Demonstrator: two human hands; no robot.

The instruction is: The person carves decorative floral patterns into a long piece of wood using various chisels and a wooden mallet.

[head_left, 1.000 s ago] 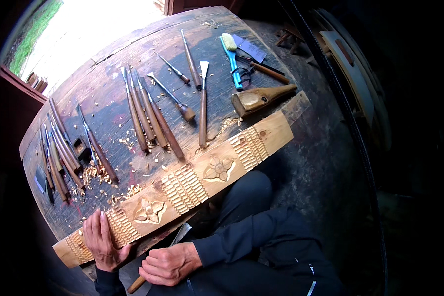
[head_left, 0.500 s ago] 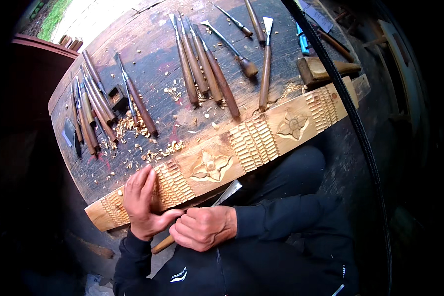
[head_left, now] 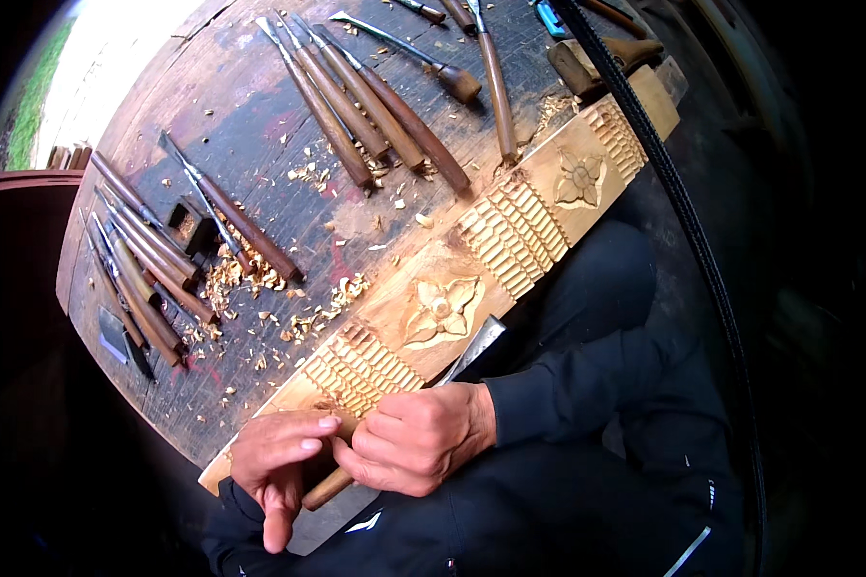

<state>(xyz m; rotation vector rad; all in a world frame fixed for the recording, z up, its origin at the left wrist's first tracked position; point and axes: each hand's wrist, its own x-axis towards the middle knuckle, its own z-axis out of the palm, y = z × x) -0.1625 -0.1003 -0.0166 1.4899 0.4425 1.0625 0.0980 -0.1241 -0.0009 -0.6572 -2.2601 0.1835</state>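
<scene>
A long pale wooden board [head_left: 385, 298], carved with flowers and bands of small notches, lies slantwise along the near edge of the table. My right hand [head_left: 419, 438] is closed round a wood chisel [head_left: 327, 489]; its flat metal blade sticks out up and to the right, beside the board's near edge, and its wooden handle shows at the lower left. My left hand [head_left: 284, 462] is open, thumb pointing down and fingers reaching toward my right hand, over the board's near-left end. It holds nothing that I can see.
Several carving chisels [head_left: 356, 106] lie in a row on the dark wooden table [head_left: 260, 125], with another cluster of chisels [head_left: 144, 260] at the left. Wood shavings [head_left: 231, 279] are scattered between them. A wooden mallet [head_left: 597, 62] rests at the far right, behind a black cable [head_left: 664, 163].
My left hand has come off the board's notched band, dropping toward me and turning thumb-down. My right hand still grips the chisel. The whole view has tilted and shifted.
</scene>
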